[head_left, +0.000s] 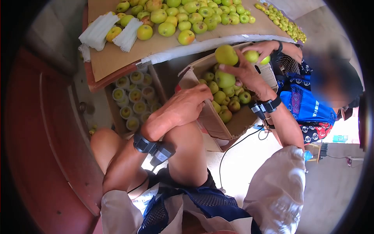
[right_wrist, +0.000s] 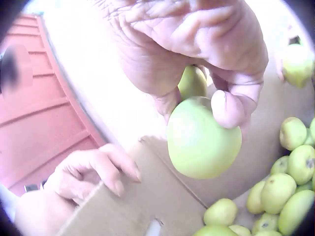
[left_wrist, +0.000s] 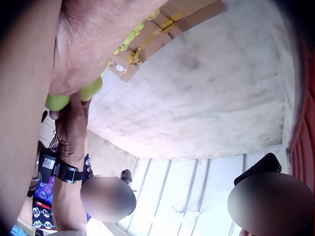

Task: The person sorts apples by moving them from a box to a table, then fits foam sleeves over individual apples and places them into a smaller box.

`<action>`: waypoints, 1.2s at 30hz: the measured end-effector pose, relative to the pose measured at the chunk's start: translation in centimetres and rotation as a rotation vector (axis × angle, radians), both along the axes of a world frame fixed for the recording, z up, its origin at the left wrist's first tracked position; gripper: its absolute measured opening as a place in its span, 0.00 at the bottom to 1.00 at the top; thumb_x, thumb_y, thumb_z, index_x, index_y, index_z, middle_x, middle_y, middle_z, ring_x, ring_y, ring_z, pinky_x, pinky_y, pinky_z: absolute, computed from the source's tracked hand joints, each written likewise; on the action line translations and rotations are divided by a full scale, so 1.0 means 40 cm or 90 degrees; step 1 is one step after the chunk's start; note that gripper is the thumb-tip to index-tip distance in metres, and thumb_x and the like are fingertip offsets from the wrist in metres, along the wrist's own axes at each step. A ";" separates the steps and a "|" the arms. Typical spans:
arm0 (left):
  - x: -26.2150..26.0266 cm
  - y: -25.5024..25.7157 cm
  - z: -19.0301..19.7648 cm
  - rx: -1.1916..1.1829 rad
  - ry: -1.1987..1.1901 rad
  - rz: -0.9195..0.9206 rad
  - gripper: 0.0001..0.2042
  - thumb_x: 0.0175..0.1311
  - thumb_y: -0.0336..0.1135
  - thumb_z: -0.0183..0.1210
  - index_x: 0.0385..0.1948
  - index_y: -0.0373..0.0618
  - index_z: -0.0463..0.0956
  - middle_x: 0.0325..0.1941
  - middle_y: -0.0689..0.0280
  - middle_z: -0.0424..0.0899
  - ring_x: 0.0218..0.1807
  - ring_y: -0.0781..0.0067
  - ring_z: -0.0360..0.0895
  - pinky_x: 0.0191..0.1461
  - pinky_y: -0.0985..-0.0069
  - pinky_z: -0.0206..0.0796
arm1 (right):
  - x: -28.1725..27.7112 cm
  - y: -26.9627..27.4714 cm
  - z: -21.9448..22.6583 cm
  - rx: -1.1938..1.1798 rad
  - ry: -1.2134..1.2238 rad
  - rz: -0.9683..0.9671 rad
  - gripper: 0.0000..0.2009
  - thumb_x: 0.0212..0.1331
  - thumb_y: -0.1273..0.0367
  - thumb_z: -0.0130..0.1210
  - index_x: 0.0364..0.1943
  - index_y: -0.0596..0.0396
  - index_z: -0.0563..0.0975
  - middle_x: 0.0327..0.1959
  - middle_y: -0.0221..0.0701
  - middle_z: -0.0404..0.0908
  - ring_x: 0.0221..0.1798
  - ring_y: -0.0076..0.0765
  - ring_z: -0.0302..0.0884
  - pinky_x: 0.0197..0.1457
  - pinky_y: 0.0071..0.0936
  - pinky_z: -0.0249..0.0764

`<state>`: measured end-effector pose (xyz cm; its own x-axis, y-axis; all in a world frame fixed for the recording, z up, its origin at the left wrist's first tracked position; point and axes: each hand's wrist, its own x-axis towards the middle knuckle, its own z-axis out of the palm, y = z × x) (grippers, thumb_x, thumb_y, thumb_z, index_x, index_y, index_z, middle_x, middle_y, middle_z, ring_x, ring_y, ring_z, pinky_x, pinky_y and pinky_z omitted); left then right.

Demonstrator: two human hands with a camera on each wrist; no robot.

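Note:
In the head view, the right hand (head_left: 251, 76) holds two green apples above an open cardboard box (head_left: 218, 124): an upper apple (head_left: 226, 55) and a lower apple (head_left: 225, 79). The right wrist view has the right hand (right_wrist: 197, 44) pinching a large green apple (right_wrist: 204, 142), with another apple (right_wrist: 192, 82) partly hidden behind it. Loosely bent fingers of the left hand (head_left: 181, 105) rest over the box's near-left edge; this left hand (right_wrist: 91, 172) also shows beside the flap. Inside the box lie many loose apples (head_left: 225, 115).
Another person's hand (head_left: 265, 48) is at the box's far side, beside green apples (head_left: 251, 56). Behind stands a cardboard-covered surface (head_left: 156, 50) with piled apples and white foam nets (head_left: 99, 32). A box of net-wrapped apples (head_left: 135, 94) sits left. A cable (head_left: 230, 150) hangs below.

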<state>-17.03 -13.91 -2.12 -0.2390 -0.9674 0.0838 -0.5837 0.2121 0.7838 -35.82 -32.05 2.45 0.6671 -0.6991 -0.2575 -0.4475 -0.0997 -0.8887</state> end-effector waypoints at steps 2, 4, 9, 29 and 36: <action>0.000 0.008 -0.004 -0.005 -0.003 -0.005 0.14 0.65 0.23 0.56 0.52 0.41 0.76 0.56 0.58 0.76 0.57 0.47 0.78 0.60 0.56 0.71 | 0.002 -0.017 -0.007 0.016 -0.067 -0.018 0.28 0.64 0.58 0.67 0.65 0.46 0.69 0.43 0.21 0.82 0.30 0.10 0.75 0.21 0.14 0.61; -0.003 0.015 -0.013 -0.017 -0.008 -0.010 0.14 0.65 0.23 0.57 0.52 0.41 0.76 0.56 0.58 0.76 0.58 0.47 0.78 0.60 0.57 0.71 | 0.018 -0.013 0.024 0.048 -0.109 -0.052 0.27 0.65 0.57 0.67 0.64 0.45 0.70 0.40 0.20 0.82 0.28 0.11 0.74 0.20 0.15 0.60; -0.003 0.043 -0.041 -0.068 -0.016 -0.028 0.15 0.65 0.23 0.57 0.53 0.41 0.76 0.57 0.59 0.76 0.58 0.49 0.78 0.62 0.57 0.71 | 0.118 -0.055 0.029 0.042 -0.171 -0.061 0.28 0.64 0.53 0.67 0.63 0.48 0.71 0.47 0.24 0.83 0.38 0.18 0.78 0.28 0.20 0.66; -0.003 0.128 -0.128 -0.169 -0.024 -0.059 0.14 0.64 0.22 0.57 0.51 0.41 0.77 0.57 0.60 0.77 0.57 0.49 0.79 0.59 0.57 0.73 | 0.511 -0.241 0.037 -0.694 0.002 -0.109 0.34 0.52 0.65 0.68 0.64 0.68 0.71 0.48 0.55 0.84 0.52 0.56 0.83 0.53 0.41 0.78; -0.006 0.117 -0.107 -0.131 -0.023 -0.046 0.15 0.64 0.22 0.57 0.52 0.42 0.77 0.58 0.60 0.77 0.57 0.49 0.80 0.60 0.57 0.73 | 0.489 -0.262 0.020 -0.660 0.071 -0.063 0.27 0.52 0.65 0.67 0.56 0.68 0.76 0.49 0.56 0.84 0.53 0.56 0.83 0.54 0.42 0.78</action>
